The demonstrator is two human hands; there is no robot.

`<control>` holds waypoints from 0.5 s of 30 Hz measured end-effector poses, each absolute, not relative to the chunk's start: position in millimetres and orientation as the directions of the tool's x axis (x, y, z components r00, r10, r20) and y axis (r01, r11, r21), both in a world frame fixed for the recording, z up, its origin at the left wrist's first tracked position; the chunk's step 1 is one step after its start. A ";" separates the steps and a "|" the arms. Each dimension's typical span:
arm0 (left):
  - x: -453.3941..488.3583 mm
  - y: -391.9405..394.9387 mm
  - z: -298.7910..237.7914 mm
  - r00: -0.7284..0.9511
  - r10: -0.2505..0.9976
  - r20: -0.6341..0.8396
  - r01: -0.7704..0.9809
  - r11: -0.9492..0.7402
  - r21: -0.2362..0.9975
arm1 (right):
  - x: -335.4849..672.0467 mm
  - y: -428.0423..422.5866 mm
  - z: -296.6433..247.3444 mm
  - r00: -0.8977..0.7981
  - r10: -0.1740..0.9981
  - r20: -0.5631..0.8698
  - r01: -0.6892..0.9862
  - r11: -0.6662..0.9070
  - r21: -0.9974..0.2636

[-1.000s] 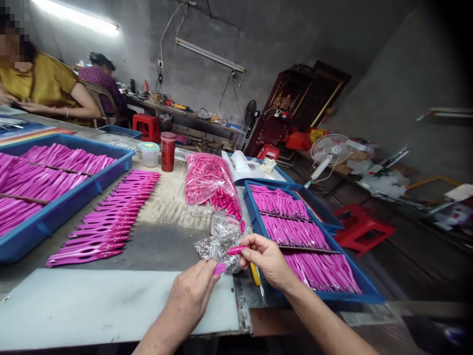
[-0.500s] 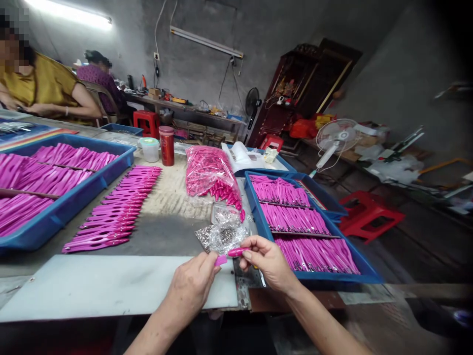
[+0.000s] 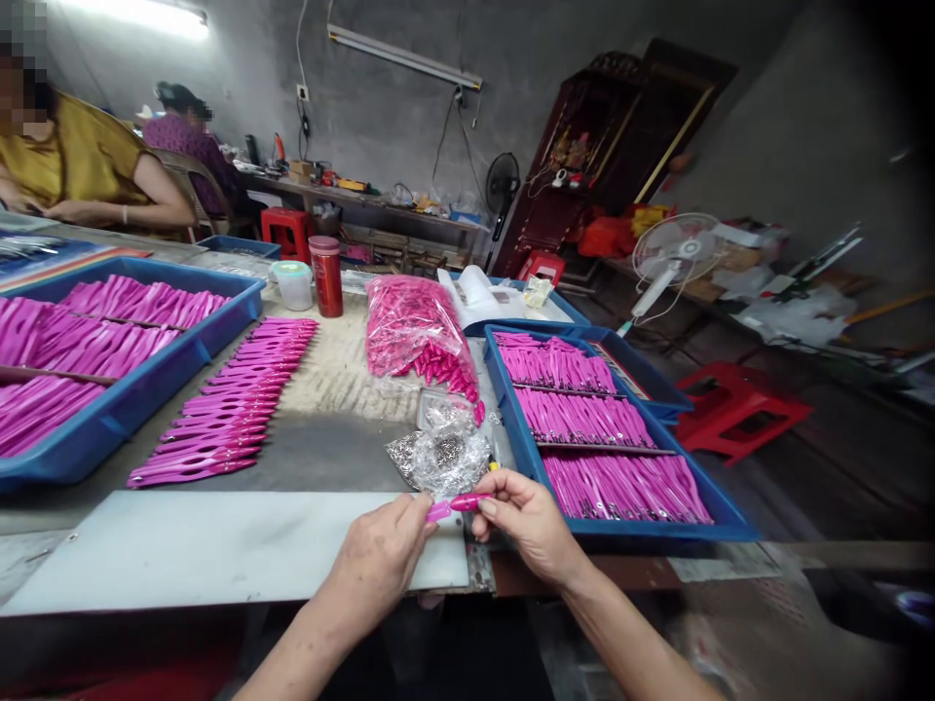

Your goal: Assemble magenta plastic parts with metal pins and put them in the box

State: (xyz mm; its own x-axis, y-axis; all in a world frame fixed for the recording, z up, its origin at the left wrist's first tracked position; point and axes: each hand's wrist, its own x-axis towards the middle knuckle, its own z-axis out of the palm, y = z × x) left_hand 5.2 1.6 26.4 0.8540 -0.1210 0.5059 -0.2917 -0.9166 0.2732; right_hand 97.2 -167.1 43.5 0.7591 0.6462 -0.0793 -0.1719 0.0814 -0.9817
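My left hand (image 3: 380, 565) pinches a small flat pink piece (image 3: 438, 510) at the front edge of the table. My right hand (image 3: 530, 521) pinches a glossy magenta cap (image 3: 467, 502) right beside it, and the two parts touch end to end. Just behind my fingers lies a crinkled clear bag of small metal bits (image 3: 442, 458). A pale work mat (image 3: 219, 545) lies under my left hand.
A blue tray (image 3: 526, 453) of pink pieces sits at my right, another blue tray (image 3: 146, 389) at the left. A row of pink pieces (image 3: 234, 404) lies on the table, with a bag of magenta caps (image 3: 416, 336) behind. Two people sit far left.
My hands have brought the two pink parts together until they touch. The camera has tilted, so the table sits slightly higher in view.
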 end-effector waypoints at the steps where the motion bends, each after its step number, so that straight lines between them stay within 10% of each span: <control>1: 5.1 1.7 26.7 0.858 -0.122 0.500 -0.294 -0.913 0.281 | 96.9 -167.2 43.1 0.760 0.644 -0.082 -0.172 0.078 -0.982; 15: 2.6 1.3 26.9 0.880 -0.138 0.455 -0.307 -0.896 0.322 | 92.2 -169.2 37.8 0.757 0.649 -0.081 -0.166 0.071 -0.984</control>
